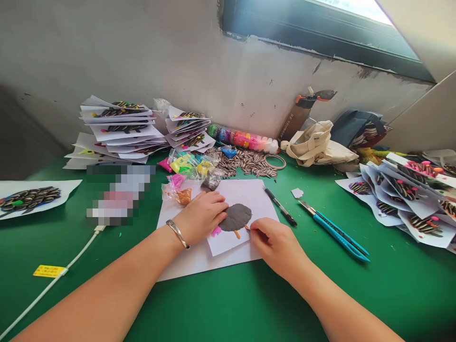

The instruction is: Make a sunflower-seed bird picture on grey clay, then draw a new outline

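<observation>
Gray clay (236, 217), touching left grip (202, 216)

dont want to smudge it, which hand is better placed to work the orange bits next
Probably the right hand: its fingertips are beside the orange bits, while the left hand rests at the left edge of the grey clay.

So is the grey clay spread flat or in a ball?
Spread flat: the grey clay makes a wide patch on the small white paper.
</observation>
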`<action>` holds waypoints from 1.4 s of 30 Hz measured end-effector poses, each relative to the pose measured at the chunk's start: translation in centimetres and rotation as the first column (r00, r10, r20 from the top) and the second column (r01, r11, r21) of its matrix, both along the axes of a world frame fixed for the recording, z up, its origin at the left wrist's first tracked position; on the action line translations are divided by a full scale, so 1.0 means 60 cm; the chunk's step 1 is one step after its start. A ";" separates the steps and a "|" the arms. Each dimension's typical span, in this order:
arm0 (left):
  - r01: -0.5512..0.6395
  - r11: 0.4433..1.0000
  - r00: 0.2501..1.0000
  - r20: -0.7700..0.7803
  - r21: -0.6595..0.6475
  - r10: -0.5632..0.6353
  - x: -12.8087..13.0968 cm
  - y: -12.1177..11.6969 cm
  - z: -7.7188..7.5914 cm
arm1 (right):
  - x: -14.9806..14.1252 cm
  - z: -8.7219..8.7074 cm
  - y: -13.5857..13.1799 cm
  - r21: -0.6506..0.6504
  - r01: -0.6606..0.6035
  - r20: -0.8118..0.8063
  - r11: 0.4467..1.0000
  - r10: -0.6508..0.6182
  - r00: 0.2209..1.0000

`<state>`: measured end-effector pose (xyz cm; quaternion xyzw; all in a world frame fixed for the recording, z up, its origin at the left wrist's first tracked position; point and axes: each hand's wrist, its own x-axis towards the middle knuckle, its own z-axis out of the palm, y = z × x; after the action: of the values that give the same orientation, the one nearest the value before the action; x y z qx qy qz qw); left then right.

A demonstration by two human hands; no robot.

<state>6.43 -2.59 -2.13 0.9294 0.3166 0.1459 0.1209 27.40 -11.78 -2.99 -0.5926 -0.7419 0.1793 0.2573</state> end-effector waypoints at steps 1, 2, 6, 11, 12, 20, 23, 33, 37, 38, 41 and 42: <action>0.001 1.000 1.000 0.001 0.001 -0.001 0.000 0.000 0.000 | 0.001 0.000 0.001 -0.006 0.014 -0.025 1.000 -0.014 1.000; 0.002 1.000 1.000 0.001 0.003 -0.002 0.000 0.000 0.000 | 0.002 0.000 0.001 -0.009 0.027 -0.042 1.000 -0.028 0.999; 0.008 1.000 1.000 0.001 0.005 -0.008 -0.001 0.000 -0.001 | 0.002 -0.004 0.002 0.031 0.028 0.036 0.999 -0.029 0.999; 0.010 1.000 1.000 0.011 0.006 -0.010 -0.002 0.002 -0.004 | -0.002 -0.009 -0.001 0.086 -0.039 0.139 0.996 0.027 0.990; 0.011 1.000 1.000 0.013 0.007 -0.011 -0.001 0.002 -0.005 | -0.002 -0.010 -0.001 0.087 -0.046 0.140 0.995 0.033 0.990; 0.006 1.000 1.000 0.009 0.016 -0.006 -0.002 0.000 -0.004 | 0.004 -0.009 0.002 0.074 -0.003 0.030 0.997 0.000 1.000; 0.006 1.000 1.000 0.001 0.013 -0.006 -0.002 0.000 -0.004 | 0.001 -0.012 0.004 0.079 0.001 0.067 0.997 -0.007 0.998; 0.002 1.000 1.000 -0.009 0.013 -0.002 -0.001 0.001 -0.004 | 0.000 -0.012 0.006 0.109 -0.006 0.077 0.994 -0.002 0.997; 0.000 1.000 1.000 -0.014 0.015 0.000 -0.002 -0.001 -0.004 | -0.002 -0.015 0.007 0.119 -0.020 0.153 0.993 0.001 0.988; 0.000 1.000 1.000 -0.012 0.015 0.000 -0.002 -0.001 -0.003 | -0.003 -0.015 0.007 0.114 -0.024 0.171 0.993 0.004 0.985; 0.003 1.000 1.000 0.001 0.016 -0.003 -0.003 -0.001 -0.003 | -0.002 -0.014 0.006 0.102 -0.028 0.179 0.994 0.009 0.984; 0.004 1.000 1.000 0.007 0.016 -0.004 -0.003 -0.001 -0.003 | -0.001 -0.014 0.006 0.107 -0.023 0.171 0.994 0.004 0.985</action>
<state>6.27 -2.64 -2.32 0.9305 0.3133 0.1512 0.1150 27.31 -11.43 -3.80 -0.5858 -0.7740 0.0890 0.2232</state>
